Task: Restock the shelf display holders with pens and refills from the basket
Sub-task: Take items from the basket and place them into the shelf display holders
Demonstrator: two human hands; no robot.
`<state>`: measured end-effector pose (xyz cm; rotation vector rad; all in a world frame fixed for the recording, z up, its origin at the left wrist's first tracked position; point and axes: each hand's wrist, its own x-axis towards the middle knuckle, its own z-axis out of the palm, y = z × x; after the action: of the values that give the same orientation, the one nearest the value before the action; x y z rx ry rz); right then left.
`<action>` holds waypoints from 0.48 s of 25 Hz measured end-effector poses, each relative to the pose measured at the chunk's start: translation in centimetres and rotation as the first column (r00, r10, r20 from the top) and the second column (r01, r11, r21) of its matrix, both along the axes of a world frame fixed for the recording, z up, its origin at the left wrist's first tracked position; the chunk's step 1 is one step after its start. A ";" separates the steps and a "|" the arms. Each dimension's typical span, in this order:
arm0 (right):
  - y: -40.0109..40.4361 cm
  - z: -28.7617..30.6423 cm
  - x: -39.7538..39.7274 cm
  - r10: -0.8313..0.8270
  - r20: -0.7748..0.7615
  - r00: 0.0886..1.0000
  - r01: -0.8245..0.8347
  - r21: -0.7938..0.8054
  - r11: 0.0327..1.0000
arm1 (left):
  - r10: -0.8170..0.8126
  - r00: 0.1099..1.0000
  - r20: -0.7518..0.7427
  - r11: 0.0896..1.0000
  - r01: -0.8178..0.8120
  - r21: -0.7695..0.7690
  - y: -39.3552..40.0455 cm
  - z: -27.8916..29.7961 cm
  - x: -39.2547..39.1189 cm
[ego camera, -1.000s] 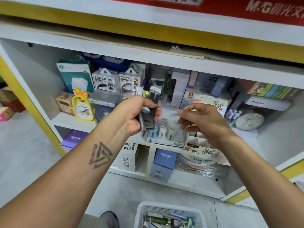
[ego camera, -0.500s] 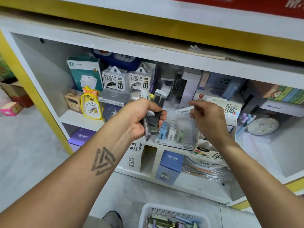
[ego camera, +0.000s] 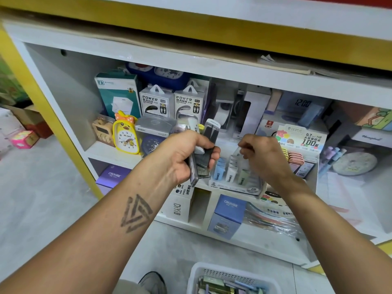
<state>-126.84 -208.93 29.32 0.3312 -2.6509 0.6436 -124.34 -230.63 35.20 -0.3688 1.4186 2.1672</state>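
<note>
Head view: the left hand [ego camera: 186, 155] is clamped round a bundle of slim refill packs [ego camera: 206, 145], held upright just in front of the middle shelf. To its right, the right hand [ego camera: 263, 154] has its fingers pinched together over the clear display holder [ego camera: 237, 177] on the shelf edge; it seems to be lowering one small pack into it, though the item itself is too blurred to be sure. The holder already shows a row of pastel packs. Near, on the floor, the white basket [ego camera: 212, 270] holds more stock, so restocking looks well short of finished.
</note>
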 end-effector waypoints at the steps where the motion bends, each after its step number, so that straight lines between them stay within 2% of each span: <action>1: 0.1 0.0 0.0 0.007 0.013 1.000 -0.007 -0.010 1.000 | 0.001 1.000 -0.002 1.000 -0.001 -0.001 0.0 0.0 0.0; 7: 0.0 -0.2 0.2 0.103 0.018 0.995 -0.103 0.000 0.995 | -0.018 1.000 -0.008 1.000 0.018 -0.017 0.1 0.2 0.2; 9: -0.2 -0.6 0.1 0.134 0.011 0.991 -0.135 0.077 0.988 | -0.024 1.000 -0.007 0.999 0.024 -0.026 0.2 0.1 0.1; 12: -0.5 -0.8 -0.1 0.090 0.093 0.992 -0.111 0.250 0.962 | -0.038 0.999 -0.007 0.999 0.038 -0.033 0.4 -0.1 0.1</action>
<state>-126.98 -209.45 28.50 0.5253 -2.8143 0.3502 -124.22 -230.21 35.14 -0.3431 1.4555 2.1195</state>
